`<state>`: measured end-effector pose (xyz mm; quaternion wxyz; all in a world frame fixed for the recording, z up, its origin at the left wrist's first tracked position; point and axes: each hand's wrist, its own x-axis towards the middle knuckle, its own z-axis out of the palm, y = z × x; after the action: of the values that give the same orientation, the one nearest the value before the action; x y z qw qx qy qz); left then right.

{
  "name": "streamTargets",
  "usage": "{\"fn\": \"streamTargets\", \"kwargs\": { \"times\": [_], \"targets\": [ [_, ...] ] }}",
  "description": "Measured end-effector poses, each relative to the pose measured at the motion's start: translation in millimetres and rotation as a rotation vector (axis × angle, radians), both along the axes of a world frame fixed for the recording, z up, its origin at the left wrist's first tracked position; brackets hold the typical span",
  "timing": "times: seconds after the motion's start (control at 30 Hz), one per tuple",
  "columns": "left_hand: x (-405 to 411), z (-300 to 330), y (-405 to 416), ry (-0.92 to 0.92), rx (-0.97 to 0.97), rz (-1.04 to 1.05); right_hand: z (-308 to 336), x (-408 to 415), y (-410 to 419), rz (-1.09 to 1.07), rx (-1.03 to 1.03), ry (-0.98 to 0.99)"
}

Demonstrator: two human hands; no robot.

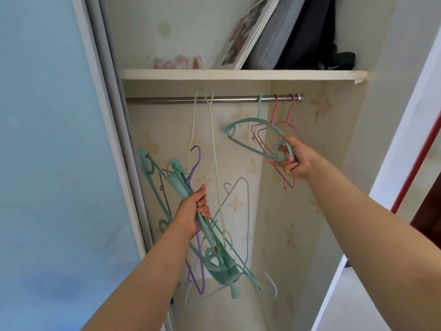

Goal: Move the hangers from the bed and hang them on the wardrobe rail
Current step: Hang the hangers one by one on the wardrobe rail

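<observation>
On shelf, book print unreadable; right hand grips teal hanger.

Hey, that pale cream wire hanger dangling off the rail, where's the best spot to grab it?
Pinch the long thin neck of the pale cream wire hanger just below the steel rail, coming from the front; its lower end is tangled among the bundle.

Bare rail between cream hanger and teal hanger; pink hangers crowding the right end.
</observation>
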<state>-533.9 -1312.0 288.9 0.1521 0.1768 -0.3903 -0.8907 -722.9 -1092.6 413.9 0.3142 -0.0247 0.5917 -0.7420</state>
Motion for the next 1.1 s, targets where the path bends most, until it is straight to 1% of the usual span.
{"fn": "streamTargets", "kwargs": {
  "times": [0.13,0.2,0.27,0.37,0.47,0.57,0.6,0.63,0.67,0.7,0.73,0.77,0.8,0.83,0.87,0.9,0.97,1.0,1.03,1.1],
  "targets": [
    [-7.4,1.6,12.8,0.008,0.02,-0.009,-8.1,5.9,-1.5,-0.294,0.111,0.234],
    [-11.7,3.6,19.1,0.014,0.028,-0.019,-13.2,7.9,-8.3,-0.361,0.126,0.331],
    [-15.1,5.7,24.0,0.016,0.026,-0.029,-20.5,9.5,-15.4,-0.408,0.111,0.374],
    [-17.2,7.8,27.3,0.024,0.029,-0.058,-31.0,12.4,-23.7,-0.479,0.048,0.367],
    [-14.6,8.3,26.4,0.03,0.04,-0.098,-37.6,13.4,-22.1,-0.521,-0.037,0.307],
    [-10.3,8.3,24.4,0.029,0.038,-0.121,-36.5,17.1,-18.9,-0.453,-0.109,0.228],
    [-8.9,8.3,24.7,0.033,0.028,-0.124,-35.3,19.2,-18.8,-0.414,-0.094,0.209],
    [-7.4,8.2,25.5,0.037,0.014,-0.126,-34.4,21.8,-18.9,-0.403,-0.026,0.215],
    [-6.0,8.0,26.4,0.04,-0.003,-0.129,-35.7,26.3,-18.6,-0.424,0.1,0.256],
    [-4.4,7.1,27.6,0.037,-0.023,-0.133,-38.4,34.1,-17.4,-0.491,0.245,0.327],
    [-3.1,5.5,29.6,0.032,-0.041,-0.137,-41.8,45.6,-16.7,-0.593,0.34,0.437],
    [-1.9,3.3,32.5,0.024,-0.054,-0.142,-45.6,61.4,-17.0,-0.675,0.352,0.601],
    [-1.2,0.9,36.2,0.014,-0.059,-0.145,-50.7,79.9,-19.1,-0.665,0.328,0.779],
    [-0.5,-1.4,39.9,0.004,-0.063,-0.145,-57.8,98.6,-22.7,-0.553,0.34,0.914],
    [0.2,-3.6,43.5,-0.002,-0.068,-0.143,-66.4,115.4,-26.8,-0.371,0.386,0.979],
    [1.2,-5.6,46.5,-0.004,-0.074,-0.14,-75.8,131.3,-30.4,-0.17,0.437,0.952],
    [4.2,-8.0,49.5,-0.003,-0.074,-0.142,-90.3,158.7,-29.2,0.134,0.462,0.742],
    [6.0,-9.3,49.7,-0.001,-0.06,-0.15,-99.7,167.3,-24.7,0.217,0.436,0.689],
    [7.9,-10.6,49.6,0.007,-0.03,-0.161,-108.5,174.3,-19.8,0.287,0.419,0.712],
    [12.1,-12.6,51.3,0.037,0.053,-0.191,-125.9,181.5,-9.5,0.39,0.465,0.819]
  ]
}}
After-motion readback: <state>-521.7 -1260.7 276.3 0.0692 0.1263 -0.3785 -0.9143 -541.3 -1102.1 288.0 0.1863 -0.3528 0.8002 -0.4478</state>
